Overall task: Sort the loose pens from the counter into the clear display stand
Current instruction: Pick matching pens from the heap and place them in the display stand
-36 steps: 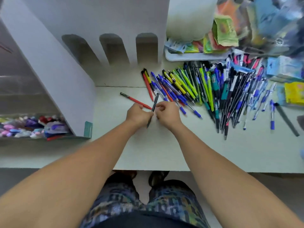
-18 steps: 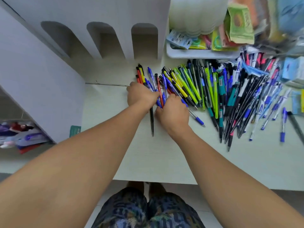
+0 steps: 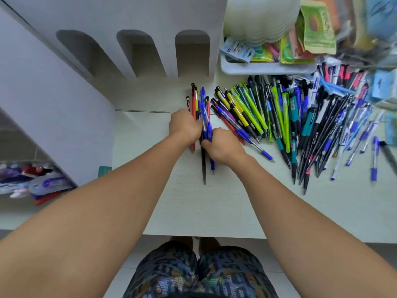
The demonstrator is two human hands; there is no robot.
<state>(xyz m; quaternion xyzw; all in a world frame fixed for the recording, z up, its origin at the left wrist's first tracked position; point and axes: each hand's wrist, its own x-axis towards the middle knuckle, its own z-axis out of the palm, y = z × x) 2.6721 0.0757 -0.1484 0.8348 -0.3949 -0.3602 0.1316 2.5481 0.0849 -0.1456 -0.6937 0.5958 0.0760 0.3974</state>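
Note:
A small bundle of pens (image 3: 203, 108), red, blue and black, lies lengthwise on the pale counter (image 3: 214, 207). My left hand (image 3: 184, 125) grips the bundle from its left side and my right hand (image 3: 221, 143) grips it from the right; the fingers of both curl round the pens. A black pen and a blue pen stick out below the hands. A wide heap of loose pens (image 3: 290, 121), green, yellow, teal, black and blue, spreads over the counter to the right. No clear display stand can be made out.
A white panel with three arched slots (image 3: 137, 52) stands behind the counter. A white tray (image 3: 264, 68) with packets sits at the back right. Coloured packets lie at the far right edge. A lower shelf with small items (image 3: 32, 181) shows at the left.
Both hands moved from a single black pen to the left end of the heap and gathered several pens. That bundle now lies apart from the heap. The camera tilted forward.

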